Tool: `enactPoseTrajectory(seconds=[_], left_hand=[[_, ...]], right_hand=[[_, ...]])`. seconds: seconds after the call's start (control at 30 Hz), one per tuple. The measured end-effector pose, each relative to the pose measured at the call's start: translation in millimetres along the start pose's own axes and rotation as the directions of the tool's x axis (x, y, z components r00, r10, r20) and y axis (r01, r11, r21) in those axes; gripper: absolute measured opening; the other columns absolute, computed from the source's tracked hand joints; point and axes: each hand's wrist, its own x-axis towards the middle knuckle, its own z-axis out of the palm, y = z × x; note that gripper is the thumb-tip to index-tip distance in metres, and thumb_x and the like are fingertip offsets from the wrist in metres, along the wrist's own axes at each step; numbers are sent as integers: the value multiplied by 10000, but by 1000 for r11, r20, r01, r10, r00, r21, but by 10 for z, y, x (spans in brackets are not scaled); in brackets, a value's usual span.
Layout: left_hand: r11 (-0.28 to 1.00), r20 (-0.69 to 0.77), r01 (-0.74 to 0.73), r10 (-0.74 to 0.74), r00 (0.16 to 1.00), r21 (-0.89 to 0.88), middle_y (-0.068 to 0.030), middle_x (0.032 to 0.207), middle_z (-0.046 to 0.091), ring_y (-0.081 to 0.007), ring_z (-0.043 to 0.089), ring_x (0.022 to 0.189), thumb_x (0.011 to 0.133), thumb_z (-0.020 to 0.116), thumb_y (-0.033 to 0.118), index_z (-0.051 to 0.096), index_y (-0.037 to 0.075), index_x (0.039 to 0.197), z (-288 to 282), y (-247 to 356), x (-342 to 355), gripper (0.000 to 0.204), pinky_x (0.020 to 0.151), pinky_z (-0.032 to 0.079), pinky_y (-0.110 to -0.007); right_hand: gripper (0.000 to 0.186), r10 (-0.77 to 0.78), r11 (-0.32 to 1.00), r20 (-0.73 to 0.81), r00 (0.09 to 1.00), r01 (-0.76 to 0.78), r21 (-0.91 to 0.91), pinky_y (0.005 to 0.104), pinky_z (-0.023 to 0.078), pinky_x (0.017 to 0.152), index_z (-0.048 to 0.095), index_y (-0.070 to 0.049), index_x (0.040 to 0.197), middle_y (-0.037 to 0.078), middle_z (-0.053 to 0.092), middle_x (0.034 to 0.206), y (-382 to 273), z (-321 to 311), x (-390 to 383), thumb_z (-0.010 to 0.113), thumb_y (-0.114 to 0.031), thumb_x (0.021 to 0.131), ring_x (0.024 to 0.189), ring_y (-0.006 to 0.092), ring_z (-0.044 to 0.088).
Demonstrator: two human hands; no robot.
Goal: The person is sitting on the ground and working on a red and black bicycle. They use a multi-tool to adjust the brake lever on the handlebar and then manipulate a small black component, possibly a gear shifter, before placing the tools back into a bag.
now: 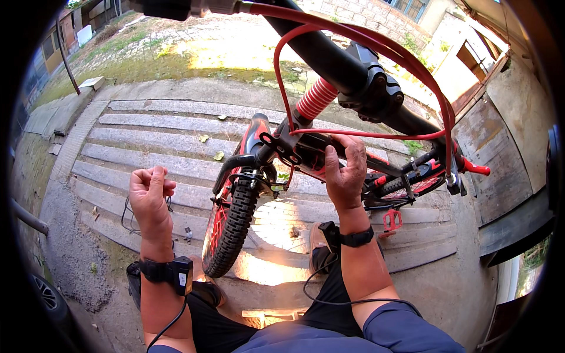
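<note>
A black and red bicycle stands before me, its front wheel [236, 226] pointing toward me. My left hand [154, 194] is raised left of the wheel, fingers curled and pinched; what it holds, if anything, is too small to make out. My right hand [344, 170] is closed on the black frame tube [313, 147] just below the red cables [365, 133]. The handlebar stem [374, 91] is above it, beside a red accordion boot [315, 97]. A black brake assembly [254, 180] sits over the front tyre, and a red pedal [391, 222] shows low at the right.
Grooved concrete paving [141, 153] lies under the bicycle. A car wheel [50, 297] is at the lower left, with a grey pipe [29, 216] above it. Wooden boards [488, 159] lean along the right. A mossy yard and brick wall are behind. My feet are below the bicycle.
</note>
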Motion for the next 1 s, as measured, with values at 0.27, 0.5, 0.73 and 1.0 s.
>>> enactPoseTrajectory(seconds=[0.27, 0.5, 0.73, 1.0], left_hand=[[1000, -5, -4, 4, 1000, -24, -25, 842, 622, -74, 584, 616, 965, 669, 204, 492, 111, 846, -1, 10, 0, 232, 574, 442, -206], [1000, -41, 0, 0, 999, 12, -4, 781, 623, -72, 582, 604, 988, 635, 285, 530, 112, 839, 15, 20, -16, 252, 561, 445, -211], [999, -44, 11, -9, 999, 38, 5, 745, 624, -69, 585, 594, 1021, 562, 343, 575, 103, 837, 2, 45, -30, 303, 558, 443, -212], [1000, -64, 19, -18, 998, 11, -3, 808, 634, -66, 588, 602, 1034, 534, 292, 587, 85, 914, 14, 63, -28, 245, 559, 445, -216]], right_hand=[[225, 5, 1000, 7, 1000, -5, 0, 425, 417, 953, 641, -48, 1088, 136, 633, 1064, -31, -11, 7, 642, -163, 894, 1030, 317, 577], [216, 7, 1000, 0, 1000, -7, -25, 430, 426, 910, 632, -37, 1053, 141, 616, 1004, -31, 0, -4, 652, -178, 891, 973, 323, 570], [206, -14, 999, 4, 1000, 14, -42, 429, 448, 863, 614, -20, 1031, 155, 605, 973, -52, -13, 8, 661, -159, 886, 927, 333, 575], [226, -7, 998, 16, 1000, 8, -58, 439, 445, 920, 621, -16, 1070, 175, 623, 1044, -73, -32, -6, 660, -122, 874, 994, 354, 586]])
